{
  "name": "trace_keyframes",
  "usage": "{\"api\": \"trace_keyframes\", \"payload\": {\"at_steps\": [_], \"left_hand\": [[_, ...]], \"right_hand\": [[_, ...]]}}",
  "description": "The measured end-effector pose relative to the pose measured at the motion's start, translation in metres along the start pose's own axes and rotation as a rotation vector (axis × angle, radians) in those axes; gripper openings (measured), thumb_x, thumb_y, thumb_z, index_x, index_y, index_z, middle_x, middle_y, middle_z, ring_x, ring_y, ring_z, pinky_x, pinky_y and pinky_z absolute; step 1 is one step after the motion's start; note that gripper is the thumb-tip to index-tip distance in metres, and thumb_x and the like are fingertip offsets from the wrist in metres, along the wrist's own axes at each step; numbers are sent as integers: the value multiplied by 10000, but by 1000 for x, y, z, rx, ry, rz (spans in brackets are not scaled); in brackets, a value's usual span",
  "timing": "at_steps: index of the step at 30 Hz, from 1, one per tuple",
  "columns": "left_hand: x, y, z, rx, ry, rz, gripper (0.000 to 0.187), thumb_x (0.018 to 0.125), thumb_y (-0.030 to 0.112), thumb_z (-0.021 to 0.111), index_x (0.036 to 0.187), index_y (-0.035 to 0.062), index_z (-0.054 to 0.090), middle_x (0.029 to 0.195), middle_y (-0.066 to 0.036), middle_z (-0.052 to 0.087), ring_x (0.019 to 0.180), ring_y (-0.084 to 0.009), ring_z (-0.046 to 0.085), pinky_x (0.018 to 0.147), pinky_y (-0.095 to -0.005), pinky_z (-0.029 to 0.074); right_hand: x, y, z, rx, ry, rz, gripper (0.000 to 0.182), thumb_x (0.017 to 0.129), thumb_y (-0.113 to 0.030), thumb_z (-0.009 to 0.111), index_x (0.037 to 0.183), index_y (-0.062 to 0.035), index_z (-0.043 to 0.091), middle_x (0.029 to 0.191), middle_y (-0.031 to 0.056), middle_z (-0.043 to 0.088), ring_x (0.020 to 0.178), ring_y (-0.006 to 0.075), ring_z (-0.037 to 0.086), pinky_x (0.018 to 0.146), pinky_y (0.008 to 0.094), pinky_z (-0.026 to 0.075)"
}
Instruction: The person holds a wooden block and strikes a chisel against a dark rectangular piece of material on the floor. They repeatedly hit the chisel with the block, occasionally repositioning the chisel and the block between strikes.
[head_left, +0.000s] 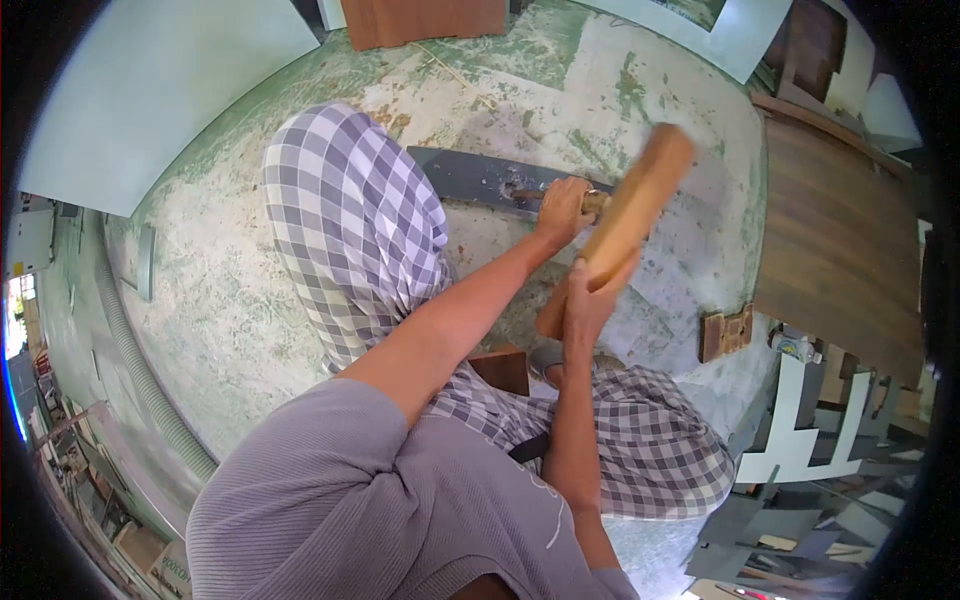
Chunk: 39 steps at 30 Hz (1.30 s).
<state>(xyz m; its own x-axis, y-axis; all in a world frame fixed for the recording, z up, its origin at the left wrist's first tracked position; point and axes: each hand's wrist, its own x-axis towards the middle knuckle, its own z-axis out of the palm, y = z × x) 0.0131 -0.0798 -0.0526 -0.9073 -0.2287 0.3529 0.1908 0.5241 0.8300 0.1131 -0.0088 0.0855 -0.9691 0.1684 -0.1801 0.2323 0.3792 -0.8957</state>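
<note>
A dark grey board (462, 177) lies on the worn floor in front of my knees, with a rough, chipped patch near its middle. My left hand (566, 211) is closed around a chisel (595, 203) held low over this board, the handle end sticking out to the right. My right hand (598, 292) grips the lower end of a long wooden block (645, 195), which is raised and tilted up to the right, slightly blurred at its top. The block partly covers the board's right end. Part of another brown wooden piece (500, 371) shows between my legs.
A small wooden block (726, 333) sits on the floor at the right, near a large brown panel (835, 250) and a bottle (795, 346). White cut pieces (800, 440) and scraps lie lower right. A ribbed hose (140, 370) runs along the left.
</note>
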Motion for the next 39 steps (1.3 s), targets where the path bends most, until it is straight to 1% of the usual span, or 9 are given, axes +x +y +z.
{"api": "trace_keyframes", "payload": {"at_steps": [6,9,15,17,27,29,33,35,39], "left_hand": [[0,1,7,19,-9,19,328,646,130,725,909,66,539,863,-130,556,851,-347,529,757,-442,396],[6,1,6,30,-66,-38,385,593,86,748,916,73,538,878,-129,557,854,-349,528,766,-445,402],[0,-2,8,-6,-79,1,351,619,82,734,911,64,540,869,-131,554,842,-351,524,759,-445,394],[0,-3,12,9,-43,9,315,649,94,716,908,62,540,863,-133,551,839,-353,521,749,-447,391],[-10,-8,25,54,-99,74,247,687,96,672,875,78,513,846,-126,544,828,-350,519,741,-448,387],[-15,-13,37,136,-167,159,215,706,54,629,881,84,506,859,-122,536,847,-345,515,753,-449,387],[-33,-27,58,267,-280,175,286,688,92,630,947,78,509,894,-125,540,882,-358,535,746,-461,407],[-38,-35,58,328,-432,246,176,759,51,546,928,76,502,951,-123,535,927,-321,526,784,-448,401],[-32,-35,53,441,-539,279,170,777,66,529,944,82,506,966,-128,534,948,-324,525,799,-447,402]], "right_hand": [[-11,18,6,61,297,-55,860,794,-121,620,1476,-65,99,1409,239,339,1254,321,418,1013,388,363],[0,22,2,-4,1,144,854,797,-126,612,1472,-41,94,1451,232,272,1266,329,400,1021,379,358],[-4,12,-9,227,340,-52,859,798,-169,623,1466,-34,100,1424,272,314,1269,359,413,1015,396,368],[-4,47,6,-109,219,-50,866,802,-181,624,1467,-44,87,1366,301,373,1242,384,439,993,419,384],[-12,37,4,-97,93,149,843,802,-230,620,1467,-104,117,1274,319,457,1148,440,501,967,435,397],[-10,47,-1,-56,118,201,835,840,-268,598,1475,-78,90,1307,252,449,1154,372,497,963,394,399],[-6,71,-8,5,176,219,852,811,-294,610,1465,-83,107,1269,296,476,1144,429,505,962,429,399],[-3,78,-11,100,99,301,842,844,-304,610,1463,-21,114,1371,234,360,1215,317,426,993,360,358],[8,103,-3,93,135,290,820,848,-306,607,1460,-30,136,1325,222,398,1172,300,451,972,360,370]]}}
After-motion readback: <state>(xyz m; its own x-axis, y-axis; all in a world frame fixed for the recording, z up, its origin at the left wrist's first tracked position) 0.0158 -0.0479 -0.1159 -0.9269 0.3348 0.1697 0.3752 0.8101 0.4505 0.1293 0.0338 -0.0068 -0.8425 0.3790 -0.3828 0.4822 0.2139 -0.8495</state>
